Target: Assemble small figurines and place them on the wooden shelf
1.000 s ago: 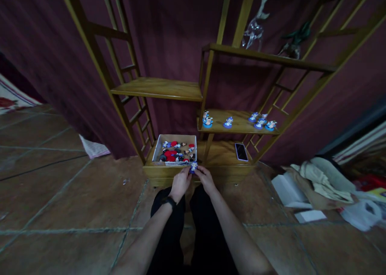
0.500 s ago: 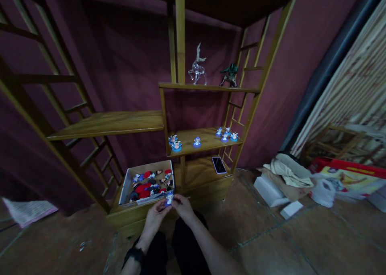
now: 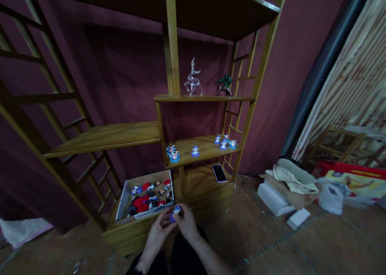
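Note:
A small purple-and-white figurine (image 3: 176,211) on a round purple base is held between my two hands, in front of the box. My left hand (image 3: 159,230) has its fingertips curled at the base. From the other side, my right hand (image 3: 187,223) pinches the figure with thumb and fingers. Just beyond my left hand, an open cardboard box (image 3: 120,204) holds a jumble of small figures in red, black, purple and blue. On the shelf (image 3: 208,147) ahead stand several similar figurines: a blue-based pair (image 3: 174,156) at the left, a purple one (image 3: 195,150) in the middle, others (image 3: 223,145) grouped at the right.
A phone (image 3: 219,173) lies on the lowest board. Above, a clear deer ornament (image 3: 193,82) and a dark green figure (image 3: 224,84) stand on a higher shelf. White boxes (image 3: 274,198), cloth and a plastic bag (image 3: 331,198) lie on the floor at right.
My hands and the figurine have shifted slightly right, and the figurine has turned and tilted in my fingers. The view has tipped upward, so the shelves sit lower in the picture.

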{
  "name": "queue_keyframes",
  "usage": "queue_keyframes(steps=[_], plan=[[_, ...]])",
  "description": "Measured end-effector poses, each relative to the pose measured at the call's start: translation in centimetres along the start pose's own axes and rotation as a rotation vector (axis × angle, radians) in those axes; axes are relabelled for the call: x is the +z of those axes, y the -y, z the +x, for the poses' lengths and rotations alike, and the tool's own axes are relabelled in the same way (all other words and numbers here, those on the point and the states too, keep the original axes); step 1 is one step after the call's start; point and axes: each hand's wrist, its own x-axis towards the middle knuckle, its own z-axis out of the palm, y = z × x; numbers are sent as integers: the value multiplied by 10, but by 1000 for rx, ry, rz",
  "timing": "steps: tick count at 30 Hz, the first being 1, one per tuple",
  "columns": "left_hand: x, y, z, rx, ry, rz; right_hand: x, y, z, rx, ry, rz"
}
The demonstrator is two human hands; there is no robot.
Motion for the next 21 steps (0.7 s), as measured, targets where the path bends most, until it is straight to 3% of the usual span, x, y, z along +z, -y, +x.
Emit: queue_keyframes(steps=[5, 8, 11, 15, 21], plan=[[-9, -5, -5, -15, -60, 32, -51, 52, 32, -12, -32, 136], [-16, -3, -4, 2, -85, 69, -87, 108, 76, -136, -65, 186], [-21, -3, -2, 14, -97, 98, -110, 161, 135, -253, -75, 151], [-23, -3, 2, 7, -118, 146, -111, 199, 209, -299, 27, -113], [-27, 3, 7, -7, -84, 184, -84, 198, 271, -260, 94, -679]])
